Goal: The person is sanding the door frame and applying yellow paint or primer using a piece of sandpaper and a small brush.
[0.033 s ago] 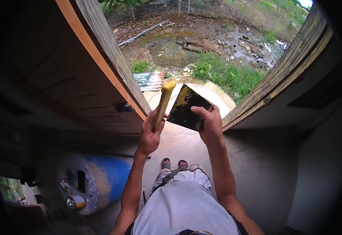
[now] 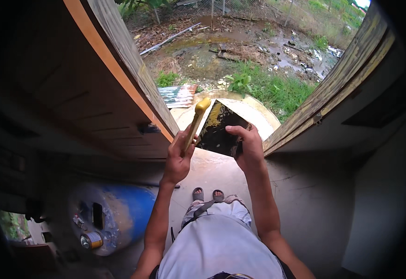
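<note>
My left hand (image 2: 179, 156) is closed around a narrow, yellowish stick-like tool (image 2: 194, 124) that points up and away from me. A smooth yellow lump of paste (image 2: 203, 104) covers its far end; the tool's exact kind does not show. To its right, my right hand (image 2: 249, 144) grips a dark, flat square board (image 2: 219, 135) by its right side, with the thumb lying on top. Yellow paste (image 2: 216, 114) is smeared along the board's upper left edge. The tool's tip is beside the board's upper corner; whether they touch I cannot tell.
I stand in a doorway between an orange-edged door frame (image 2: 103, 58) and a weathered wooden post (image 2: 351, 74). A blue drum (image 2: 138, 209) lies at lower left with a can (image 2: 91, 240) by it. Outside are a pale step (image 2: 263, 111), corrugated sheet (image 2: 180, 96) and muddy ground.
The tool's pasted tip has tilted slightly to the right and its lump looks rounder. The board has dipped or shifted very little; both hands keep their hold.
</note>
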A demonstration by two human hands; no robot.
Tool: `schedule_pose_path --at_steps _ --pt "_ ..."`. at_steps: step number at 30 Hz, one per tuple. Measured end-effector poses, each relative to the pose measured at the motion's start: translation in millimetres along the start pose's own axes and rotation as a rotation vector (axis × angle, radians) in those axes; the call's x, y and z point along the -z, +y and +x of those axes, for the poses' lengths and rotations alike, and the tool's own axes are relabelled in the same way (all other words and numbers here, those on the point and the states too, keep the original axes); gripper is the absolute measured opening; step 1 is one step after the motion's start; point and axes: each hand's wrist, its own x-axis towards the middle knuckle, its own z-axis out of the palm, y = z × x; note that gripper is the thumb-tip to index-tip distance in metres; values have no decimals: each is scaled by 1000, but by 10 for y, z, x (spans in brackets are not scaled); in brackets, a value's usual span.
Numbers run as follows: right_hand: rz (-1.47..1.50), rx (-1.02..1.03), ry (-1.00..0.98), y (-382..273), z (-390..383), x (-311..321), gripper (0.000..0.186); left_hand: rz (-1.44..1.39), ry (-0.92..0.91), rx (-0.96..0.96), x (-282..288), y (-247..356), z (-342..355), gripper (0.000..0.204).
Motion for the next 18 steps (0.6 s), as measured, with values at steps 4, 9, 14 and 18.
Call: schedule_pose_path --at_steps 4,9,14,18 --pt "219 -301 -101 11 64 94 20 212 -18 -200 78 -26 67 64" --pt "212 -250 -78 62 92 186 21 378 -20 -178 165 -89 146 74" --pt "217 -108 -13 100 95 203 23 528 -19 -186 111 -79 204 79" --pt "270 -148 31 178 200 333 21 580 1 -177 44 -111 306 79"
